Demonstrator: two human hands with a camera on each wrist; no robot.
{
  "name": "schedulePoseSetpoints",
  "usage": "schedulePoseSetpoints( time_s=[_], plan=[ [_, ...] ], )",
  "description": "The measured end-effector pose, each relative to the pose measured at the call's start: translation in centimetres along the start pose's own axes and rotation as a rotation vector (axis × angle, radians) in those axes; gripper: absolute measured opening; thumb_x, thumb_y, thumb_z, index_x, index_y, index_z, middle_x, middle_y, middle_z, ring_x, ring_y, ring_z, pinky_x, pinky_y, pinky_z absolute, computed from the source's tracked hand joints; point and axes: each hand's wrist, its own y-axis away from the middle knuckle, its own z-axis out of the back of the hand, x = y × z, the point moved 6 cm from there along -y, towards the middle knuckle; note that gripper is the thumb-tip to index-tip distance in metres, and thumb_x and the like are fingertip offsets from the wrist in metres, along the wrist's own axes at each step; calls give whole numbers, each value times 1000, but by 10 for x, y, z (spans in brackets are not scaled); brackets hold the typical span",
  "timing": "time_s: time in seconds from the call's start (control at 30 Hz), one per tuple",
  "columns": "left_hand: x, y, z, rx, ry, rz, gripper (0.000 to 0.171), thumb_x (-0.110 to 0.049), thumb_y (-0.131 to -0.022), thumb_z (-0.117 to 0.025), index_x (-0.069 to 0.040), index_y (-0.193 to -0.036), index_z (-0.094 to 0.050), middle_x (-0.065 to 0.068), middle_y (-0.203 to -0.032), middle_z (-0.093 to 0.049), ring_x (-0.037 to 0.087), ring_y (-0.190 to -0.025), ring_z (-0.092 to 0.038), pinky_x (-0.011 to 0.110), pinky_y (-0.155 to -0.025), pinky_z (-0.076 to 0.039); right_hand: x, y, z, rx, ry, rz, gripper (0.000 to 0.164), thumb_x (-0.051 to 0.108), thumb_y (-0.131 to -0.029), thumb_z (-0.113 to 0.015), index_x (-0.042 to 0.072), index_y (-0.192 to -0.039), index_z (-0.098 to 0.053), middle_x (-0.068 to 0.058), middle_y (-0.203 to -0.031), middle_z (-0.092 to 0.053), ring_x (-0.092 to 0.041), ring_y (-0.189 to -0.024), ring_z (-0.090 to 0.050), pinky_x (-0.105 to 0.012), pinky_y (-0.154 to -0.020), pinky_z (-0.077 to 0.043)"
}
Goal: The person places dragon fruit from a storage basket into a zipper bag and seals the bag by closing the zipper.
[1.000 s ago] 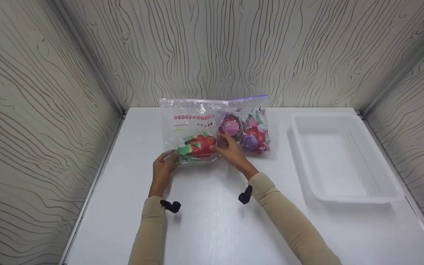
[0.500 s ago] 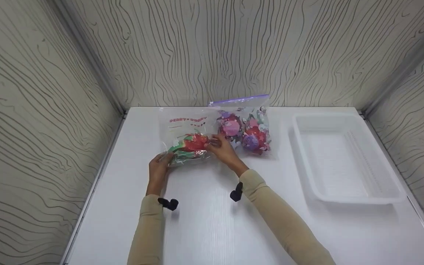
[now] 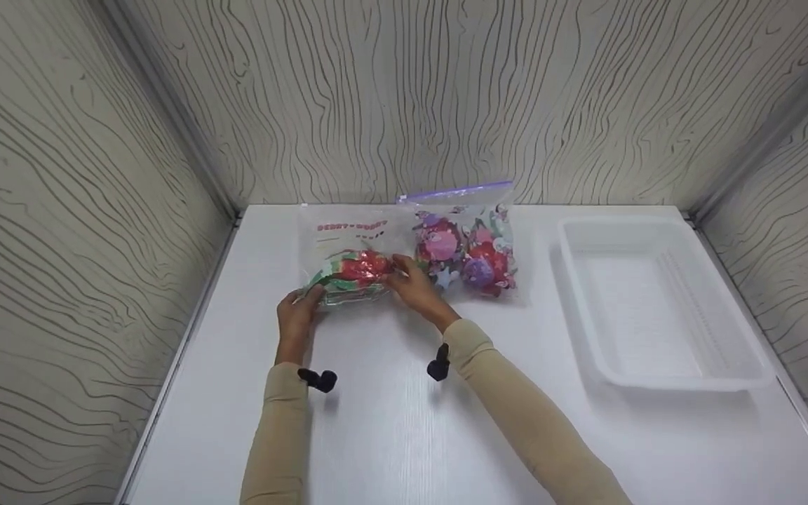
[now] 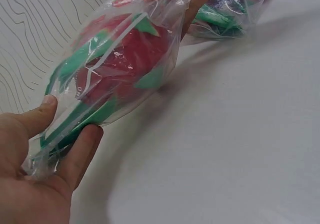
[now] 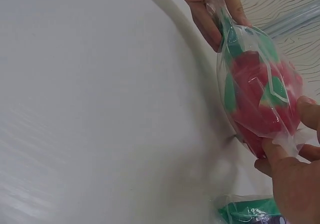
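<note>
A clear printed zip bag (image 3: 334, 242) at the back left of the white table holds a red thing with green tips (image 4: 127, 59), which looks like a dragon fruit. My left hand (image 3: 294, 317) pinches the bag's lower left corner between thumb and fingers, bunching the plastic. On the other side, my right hand (image 3: 416, 289) pinches the bag's right side, its thumb and fingers around the gathered edge (image 5: 287, 144). Right beside it lies a second zip bag (image 3: 495, 242) with a purple seal, filled with pink, purple and red things; neither hand grips it.
On the right of the white table (image 3: 390, 421) stands a white plastic tray (image 3: 586, 337), with nothing inside. Wood-patterned panels (image 3: 404, 98) enclose the table at the back and both sides.
Both hands have moved left with the dragon fruit bag. Its top has dropped lower, and it has come away from over the second bag, whose purple seal now shows in full.
</note>
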Motion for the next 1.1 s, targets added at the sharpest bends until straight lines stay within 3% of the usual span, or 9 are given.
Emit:
schedulePoseSetpoints(
  time_s=[0.17, 0.33, 0.5, 0.67, 0.83, 1.1],
  plan=[
    [1, 3, 3, 16, 19, -3, 66, -31, -104, -69, 8, -151, -46, 21, -135, -63, 19, -113, -64, 39, -108, -55, 2, -1, -8, 83, 3, 19, 65, 21, -112, -56, 1, -166, -27, -26, -173, -28, -45, -158, -33, -51, -128, -37],
    [0, 2, 9, -9, -157, -27, 69, -33, -102, -70, 7, -152, -46, 26, -142, -59, 25, -114, -60, 37, -97, -54, -1, 0, -7, 86, 81, -3, 65, 25, -112, -55, 5, -167, -28, -27, -172, -29, -49, -157, -33, -57, -128, -34],
    [-3, 0, 9, -8, -209, -24, 71, -33, -101, -68, 9, -153, -43, 29, -153, -52, 37, -135, -57, 47, -112, -51, -3, 3, -5, 93, 101, -20, 67, 29, -112, -56, 7, -168, -27, -29, -170, -31, -48, -154, -40, -58, -124, -40],
    [-6, 0, 8, -39, -305, -28, 75, -37, -100, -65, 8, -155, -42, 30, -161, -45, 43, -152, -42, 53, -128, -35, -5, 4, -4, 109, 108, -40, 70, 33, -112, -56, 9, -169, -24, -28, -170, -32, -46, -155, -39, -57, -125, -39],
    [-6, 2, 8, -66, -406, -26, 78, -42, -99, -63, 4, -157, -41, 27, -164, -43, 43, -156, -37, 56, -130, -29, -9, 4, -4, 101, 109, -71, 71, 35, -111, -57, 13, -170, -23, -25, -171, -32, -45, -157, -37, -57, -127, -35],
    [-9, -1, 7, -67, -398, -74, 80, -34, -100, -63, 9, -161, -33, 31, -167, -35, 44, -159, -30, 51, -132, -27, -7, 3, -2, 97, 113, -41, 68, 30, -111, -58, 10, -168, -27, -26, -168, -36, -46, -150, -46, -56, -122, -43]
  ],
)
